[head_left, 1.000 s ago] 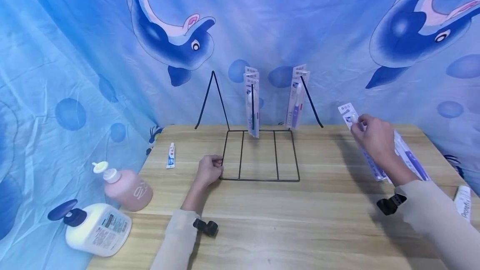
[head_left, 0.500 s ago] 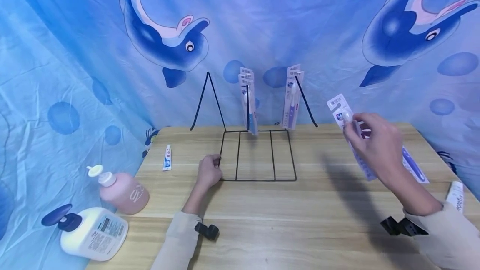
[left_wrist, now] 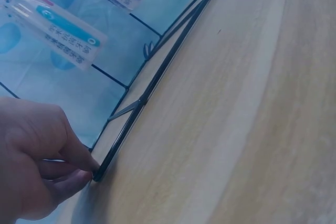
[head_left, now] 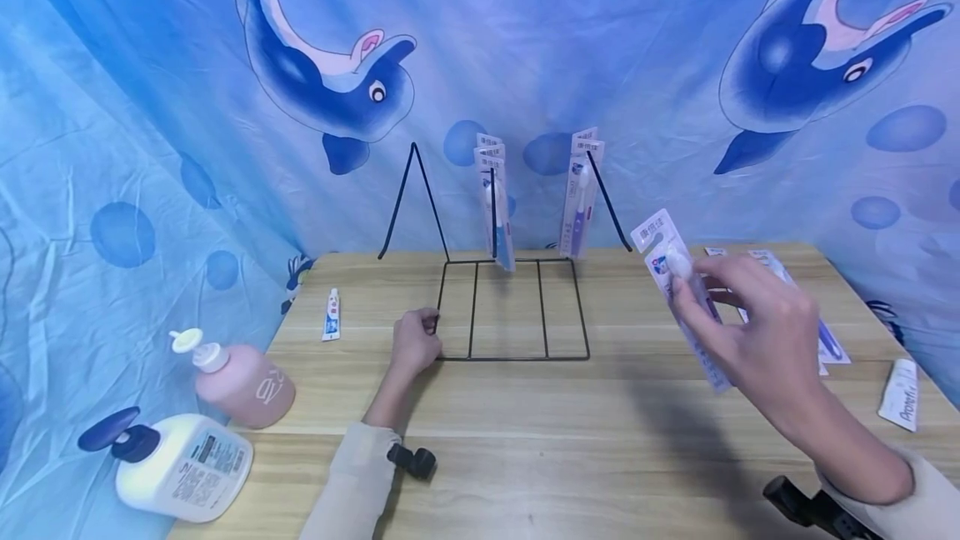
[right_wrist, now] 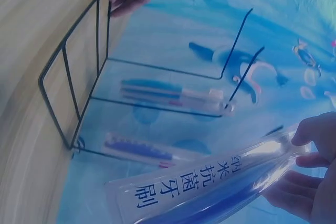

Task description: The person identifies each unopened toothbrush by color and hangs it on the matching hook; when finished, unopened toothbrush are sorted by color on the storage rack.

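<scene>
My right hand [head_left: 772,327] pinches a packaged toothbrush [head_left: 660,257] near its head end, holding it tilted above the table to the right of the black wire rack [head_left: 513,359]. In the right wrist view the toothbrush pack [right_wrist: 197,187] shows a blue handle and dark printing. My left hand [head_left: 415,342] grips the rack's front left corner at table level; the left wrist view shows fingertips pinching the wire. Several blue-handled toothbrush packs [head_left: 501,215] hang on the middle hook, and purple-handled toothbrush packs [head_left: 577,207] on the right hook. The left hook [head_left: 401,202] bears nothing.
More packaged toothbrushes [head_left: 828,344] lie on the table behind my right hand, partly hidden. A white tube [head_left: 900,394] lies at the far right, a small toothpaste tube [head_left: 332,315] at the left. A pink pump bottle [head_left: 247,386] and a white pump bottle [head_left: 187,469] occupy the left edge.
My right hand has lifted the toothbrush pack from the others on the table and brought it left and nearer. My left hand keeps its grip on the rack corner.
</scene>
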Motion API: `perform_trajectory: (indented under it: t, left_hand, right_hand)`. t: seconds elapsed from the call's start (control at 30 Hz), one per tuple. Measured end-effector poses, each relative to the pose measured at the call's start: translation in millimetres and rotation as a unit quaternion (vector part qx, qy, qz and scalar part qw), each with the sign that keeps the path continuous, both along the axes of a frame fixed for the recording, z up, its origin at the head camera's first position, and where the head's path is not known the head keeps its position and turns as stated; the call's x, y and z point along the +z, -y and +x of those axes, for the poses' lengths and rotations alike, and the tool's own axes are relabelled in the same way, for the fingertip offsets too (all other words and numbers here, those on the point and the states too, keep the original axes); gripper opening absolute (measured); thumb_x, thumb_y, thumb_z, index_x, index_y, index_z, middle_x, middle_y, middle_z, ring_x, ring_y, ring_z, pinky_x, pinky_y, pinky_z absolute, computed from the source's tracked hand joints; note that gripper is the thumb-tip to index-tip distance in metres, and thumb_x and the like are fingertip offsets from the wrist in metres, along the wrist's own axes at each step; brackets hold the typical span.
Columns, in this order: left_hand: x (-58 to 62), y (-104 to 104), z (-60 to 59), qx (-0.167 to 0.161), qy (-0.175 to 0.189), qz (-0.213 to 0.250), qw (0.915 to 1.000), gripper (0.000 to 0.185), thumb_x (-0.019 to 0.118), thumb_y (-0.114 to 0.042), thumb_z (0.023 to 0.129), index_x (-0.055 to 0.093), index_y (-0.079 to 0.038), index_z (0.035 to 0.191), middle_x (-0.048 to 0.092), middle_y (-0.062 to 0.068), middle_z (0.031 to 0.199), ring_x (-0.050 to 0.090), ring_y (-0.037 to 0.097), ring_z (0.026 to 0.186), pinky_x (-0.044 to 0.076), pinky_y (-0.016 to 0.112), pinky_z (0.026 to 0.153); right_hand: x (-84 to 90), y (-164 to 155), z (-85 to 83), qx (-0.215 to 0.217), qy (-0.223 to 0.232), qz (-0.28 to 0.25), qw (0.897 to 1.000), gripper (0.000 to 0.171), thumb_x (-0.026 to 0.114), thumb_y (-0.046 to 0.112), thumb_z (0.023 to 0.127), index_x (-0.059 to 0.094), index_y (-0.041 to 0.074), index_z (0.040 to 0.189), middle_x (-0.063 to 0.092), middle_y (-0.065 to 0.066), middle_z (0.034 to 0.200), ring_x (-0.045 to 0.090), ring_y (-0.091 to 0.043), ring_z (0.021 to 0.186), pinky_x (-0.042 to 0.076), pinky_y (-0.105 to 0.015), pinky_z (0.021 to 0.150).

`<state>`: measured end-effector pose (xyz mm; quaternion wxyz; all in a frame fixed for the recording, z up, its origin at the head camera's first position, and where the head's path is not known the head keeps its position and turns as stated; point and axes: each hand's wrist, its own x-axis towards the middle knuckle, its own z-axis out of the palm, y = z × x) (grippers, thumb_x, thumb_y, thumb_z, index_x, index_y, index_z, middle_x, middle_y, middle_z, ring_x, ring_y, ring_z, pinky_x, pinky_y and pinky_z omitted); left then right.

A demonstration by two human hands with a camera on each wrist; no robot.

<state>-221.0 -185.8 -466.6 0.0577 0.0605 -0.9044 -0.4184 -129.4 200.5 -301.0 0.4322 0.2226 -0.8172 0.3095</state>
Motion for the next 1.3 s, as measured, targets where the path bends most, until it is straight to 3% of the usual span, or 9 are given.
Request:
perform_trajectory:
  t: [0.3,0.53,0.77,1.0,1.3]
  left_hand:
    - [-0.4,2,0.2,0.000,-0.007,0.000,1.0000,0.060,0.050,0.018,0.065,0.066,0.006,0.122,0.070,0.019,0.104,0.066,0.032,0.099,0.054,0.043,0.094]
    - [0.9,1,-0.4,0.000,0.006,0.024,0.9997,0.066,0.049,0.020,0.065,0.062,0.005,0.127,0.069,0.018,0.109,0.064,0.032,0.103,0.053,0.043,0.096]
    - [-0.3,2,0.1,-0.005,-0.005,0.030,0.9995,0.067,0.046,0.020,0.065,0.060,0.007,0.129,0.068,0.021,0.113,0.064,0.032,0.104,0.054,0.042,0.095]
    - [-2.0,4,0.1,-0.004,-0.018,0.036,0.9992,0.063,0.048,0.019,0.066,0.062,0.007,0.127,0.069,0.021,0.112,0.066,0.031,0.102,0.056,0.040,0.091]
    - [-3.6,6,-1.2,-0.010,-0.023,0.041,0.9989,0.062,0.048,0.018,0.067,0.062,0.007,0.125,0.068,0.023,0.111,0.068,0.033,0.100,0.057,0.038,0.088]
  right_hand:
    - [-5.8,10,3.4,0.023,0.008,-0.006,1.000,0.017,0.072,0.013,0.079,0.074,0.002,0.092,0.070,-0.009,0.084,0.060,-0.002,0.075,0.046,-0.002,0.075]
    - [-8.2,14,2.8,0.024,0.009,-0.008,1.000,0.016,0.073,0.010,0.078,0.074,0.001,0.092,0.070,-0.010,0.083,0.062,-0.007,0.073,0.046,-0.002,0.074]
    - [-13.9,16,-1.0,0.032,0.012,-0.020,0.999,0.018,0.074,0.007,0.077,0.074,-0.001,0.093,0.071,-0.012,0.087,0.063,-0.009,0.075,0.047,-0.002,0.074]
    - [-21.7,18,-10.0,0.023,0.023,-0.018,0.999,0.018,0.075,0.005,0.077,0.074,0.000,0.095,0.071,-0.011,0.089,0.068,-0.024,0.071,0.046,-0.002,0.075]
    - [-27.1,29,-36.4,0.018,0.050,-0.030,0.998,0.015,0.073,0.003,0.081,0.071,-0.001,0.096,0.068,-0.012,0.090,0.070,-0.026,0.073,0.048,-0.003,0.070]
